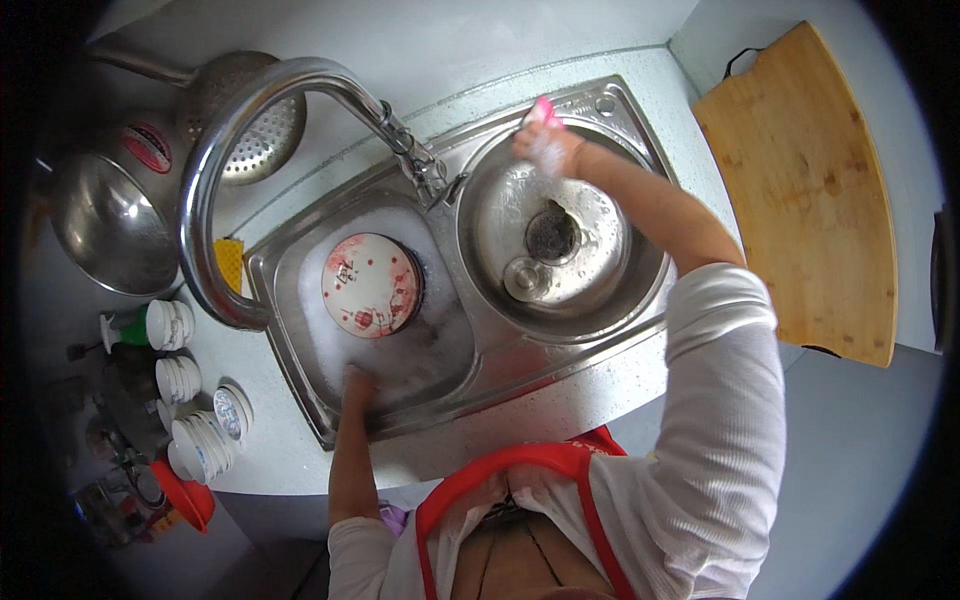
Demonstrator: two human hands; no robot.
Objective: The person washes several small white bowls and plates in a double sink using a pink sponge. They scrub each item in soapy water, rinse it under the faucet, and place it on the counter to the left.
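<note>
My right hand (pixel 551 146) is at the far rim of the round steel basin (pixel 480 300), soap foam on its back. It grips a pink and white scrubbing cloth or sponge (pixel 546 111). My left hand (pixel 358 381) dips into cloudy, sudsy water in the left sink basin (pixel 289 300); its fingers are hidden under the surface. Beyond it, a white plate with red floral print (pixel 371 285) sits in the suds, seemingly on other dishes. Within the round basin are a dark drain strainer (pixel 551 235) and a round, clear or metal stopper-like piece (pixel 526 279).
A chrome faucet (pixel 199 187) arches over the left basin's far corner. Left stand a steel bowl (pixel 112 225), a perforated skimmer (pixel 259 142), a yellow sponge (pixel 229 264), stacked white bowls (pixel 201 446) and a red bowl-shaped item (pixel 184 495). A wooden cutting board (pixel 810 195) leans at right.
</note>
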